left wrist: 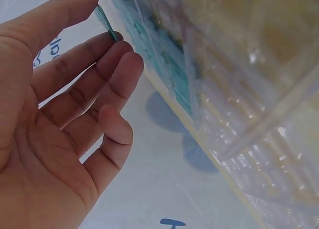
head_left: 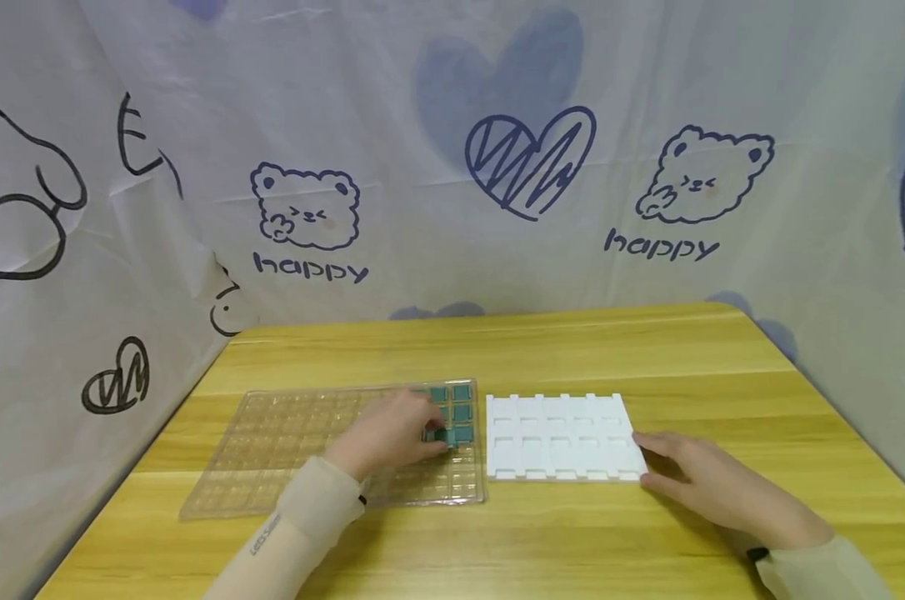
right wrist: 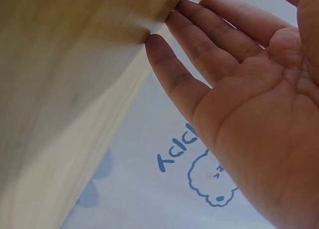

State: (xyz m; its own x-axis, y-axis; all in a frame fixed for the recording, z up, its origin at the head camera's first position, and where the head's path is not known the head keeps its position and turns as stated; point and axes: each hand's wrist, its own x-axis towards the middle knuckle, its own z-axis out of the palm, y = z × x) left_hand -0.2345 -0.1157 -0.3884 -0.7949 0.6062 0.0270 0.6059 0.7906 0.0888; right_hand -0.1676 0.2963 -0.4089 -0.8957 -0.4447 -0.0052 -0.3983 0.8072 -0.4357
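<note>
My left hand (head_left: 392,429) is over the right end of a clear plastic compartment tray (head_left: 272,450). Its thumb and forefinger pinch a thin green square chip (left wrist: 106,23) by the edges, while the other fingers curve loosely beneath it. Several more green chips (head_left: 462,412) sit in the tray's compartments at the upper right. Beside that tray lies a white slotted holder (head_left: 550,429) with rows of shallow recesses. At its right edge, my right hand (head_left: 711,479) touches the side with extended fingertips and thumb. Its fingers (right wrist: 174,74) look nearly straight in the right wrist view.
The wooden table (head_left: 542,542) carries both trays side by side, a narrow gap between them. White cloth (head_left: 422,250) with drawn bears and hearts hangs behind the table and on both sides. Most of the clear tray's left part shows no green chips.
</note>
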